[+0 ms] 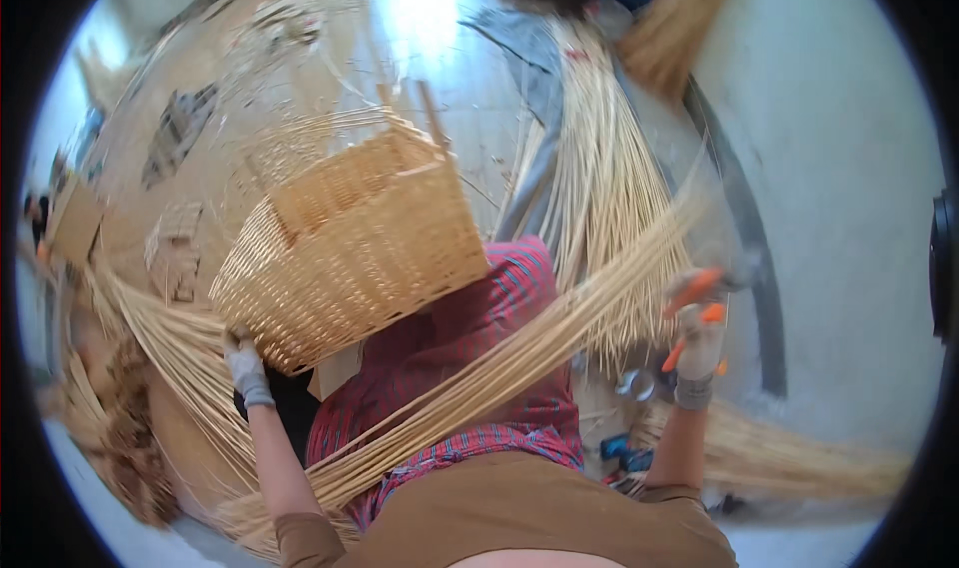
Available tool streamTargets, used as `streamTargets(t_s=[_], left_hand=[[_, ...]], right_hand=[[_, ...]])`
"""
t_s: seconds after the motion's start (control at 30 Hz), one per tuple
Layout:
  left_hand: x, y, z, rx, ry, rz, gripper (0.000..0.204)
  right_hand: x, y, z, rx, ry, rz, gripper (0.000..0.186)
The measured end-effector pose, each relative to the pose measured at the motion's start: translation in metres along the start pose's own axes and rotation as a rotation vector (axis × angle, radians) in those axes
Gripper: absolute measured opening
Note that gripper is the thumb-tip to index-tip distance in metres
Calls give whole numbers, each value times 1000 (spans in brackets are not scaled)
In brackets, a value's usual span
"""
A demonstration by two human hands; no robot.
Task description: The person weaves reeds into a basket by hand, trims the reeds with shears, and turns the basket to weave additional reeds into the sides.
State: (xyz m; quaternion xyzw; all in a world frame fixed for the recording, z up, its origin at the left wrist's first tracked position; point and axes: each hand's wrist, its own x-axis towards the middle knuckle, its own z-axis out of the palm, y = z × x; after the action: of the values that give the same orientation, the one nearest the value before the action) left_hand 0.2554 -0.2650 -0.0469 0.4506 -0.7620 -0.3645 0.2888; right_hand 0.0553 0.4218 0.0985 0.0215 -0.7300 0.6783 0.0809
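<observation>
A woven wicker basket [350,243], pale tan with upright stakes at its far end, is tilted over my lap, which is covered in red-and-blue plaid cloth [514,398]. My left hand [246,368], in a grey-white glove, grips the basket's lower left corner. My gloved right hand [697,358], out at the right, is closed on an orange-handled cutting tool [694,286], blurred by motion. A long bundle of pale strands [470,388] lies diagonally across my lap toward the tool.
More strands [609,178] lie on a grey sheet [521,68] ahead, others [185,368] at the left. Scraps are scattered on the floor [330,38]. A pale wall [839,168] runs along the right. Small tools [629,453] sit by my right arm. A distant dark figure [40,218] shows at far left.
</observation>
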Motion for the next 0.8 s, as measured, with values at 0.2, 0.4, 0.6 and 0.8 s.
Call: streamTargets(t_s=[0.2,0.4,0.6,0.8], left_hand=[[-24,62,22,-510,-64,136,59],[13,80,6,-726,-248,188,70],[15,78,18,-888,-186,131,78],[13,92,5,-897,-258,77,76]], right_hand=[[15,-122,252,-410,-879,-44,82],[-19,-113,418,-835,-816,-966,59],[-16,-107,490,-882,-685,-1355,59],[-3,-119,528,-954,-699,-1763,35]])
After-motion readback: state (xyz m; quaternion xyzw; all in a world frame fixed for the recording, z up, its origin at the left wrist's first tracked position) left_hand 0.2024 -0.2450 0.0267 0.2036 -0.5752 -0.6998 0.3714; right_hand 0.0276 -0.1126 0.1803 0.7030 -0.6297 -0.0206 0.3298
